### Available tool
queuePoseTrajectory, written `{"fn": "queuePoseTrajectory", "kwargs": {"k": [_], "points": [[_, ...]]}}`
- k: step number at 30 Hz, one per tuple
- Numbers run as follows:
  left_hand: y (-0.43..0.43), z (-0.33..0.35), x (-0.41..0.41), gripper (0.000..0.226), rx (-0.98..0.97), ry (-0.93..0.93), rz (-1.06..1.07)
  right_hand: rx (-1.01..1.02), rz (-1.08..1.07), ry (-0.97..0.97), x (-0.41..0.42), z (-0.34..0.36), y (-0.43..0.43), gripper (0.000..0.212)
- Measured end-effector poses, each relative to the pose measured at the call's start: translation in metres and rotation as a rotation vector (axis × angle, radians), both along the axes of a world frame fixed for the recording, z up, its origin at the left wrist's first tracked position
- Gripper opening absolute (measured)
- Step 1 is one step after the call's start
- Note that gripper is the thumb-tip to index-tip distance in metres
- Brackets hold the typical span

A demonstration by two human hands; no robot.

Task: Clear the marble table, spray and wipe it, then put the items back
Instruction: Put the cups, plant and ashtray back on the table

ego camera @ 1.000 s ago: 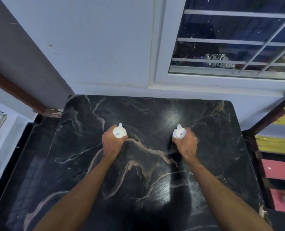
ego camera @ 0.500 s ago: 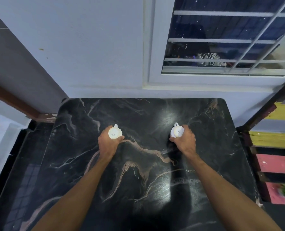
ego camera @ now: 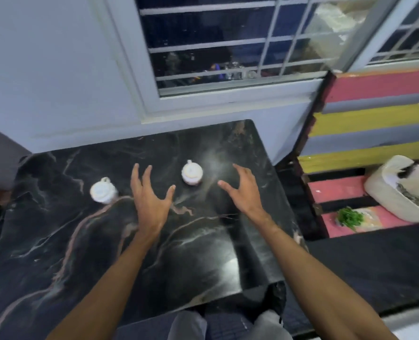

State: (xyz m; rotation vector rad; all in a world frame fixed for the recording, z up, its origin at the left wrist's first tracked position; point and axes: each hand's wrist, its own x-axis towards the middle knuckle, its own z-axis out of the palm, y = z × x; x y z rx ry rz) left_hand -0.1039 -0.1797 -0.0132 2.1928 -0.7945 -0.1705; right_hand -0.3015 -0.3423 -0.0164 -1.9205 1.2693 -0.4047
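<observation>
Two small white cups stand on the black marble table [ego camera: 85,253]. The left cup [ego camera: 103,190] sits to the left of my left hand [ego camera: 149,197]. The right cup [ego camera: 191,173] stands between my two hands. My left hand hovers over the table with fingers spread and holds nothing. My right hand [ego camera: 245,192] is also spread and empty, to the right of the right cup. Neither hand touches a cup.
A white wall and a barred window [ego camera: 228,45] rise behind the table. To the right are pink and yellow painted steps [ego camera: 375,119] with a white bag [ego camera: 404,190] and a green sprig [ego camera: 349,217]. A dark ledge [ego camera: 375,261] runs at the lower right.
Both hands let go of the cups, which now stand on the table. The hands opened and shifted right, and the view swung to the right.
</observation>
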Motion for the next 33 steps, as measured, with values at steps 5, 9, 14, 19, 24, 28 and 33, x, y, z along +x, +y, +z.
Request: {"fn": "queuePoseTrajectory", "kwargs": {"k": [5, 9, 14, 19, 24, 28, 33], "points": [[-0.078, -0.004, -0.142, 0.063, -0.040, 0.038, -0.212, -0.087, -0.126, -0.012, -0.126, -0.005, -0.036, 0.062], [-0.143, -0.018, -0.258, 0.061, 0.022, 0.120, -0.330, -0.067, -0.275, 0.003, -0.254, -0.024, -0.080, 0.054], [-0.213, -0.055, -0.390, 0.076, 0.196, 0.251, -0.527, 0.018, -0.455, 0.083, -0.391, -0.068, -0.133, 0.044], [-0.270, -0.134, -0.480, 0.099, 0.395, 0.469, -0.629, 0.128, -0.576, 0.174, -0.487, -0.136, -0.181, 0.045], [-0.307, -0.219, -0.535, 0.108, 0.433, 0.674, -0.555, 0.193, -0.597, 0.254, -0.546, -0.220, -0.220, 0.053], [-0.327, -0.278, -0.564, 0.114, 0.328, 0.730, -0.508, 0.190, -0.580, 0.254, -0.566, -0.272, -0.245, 0.058], [-0.350, -0.336, -0.583, 0.105, 0.176, 0.651, -0.466, 0.153, -0.582, 0.249, -0.571, -0.313, -0.268, 0.056]]}}
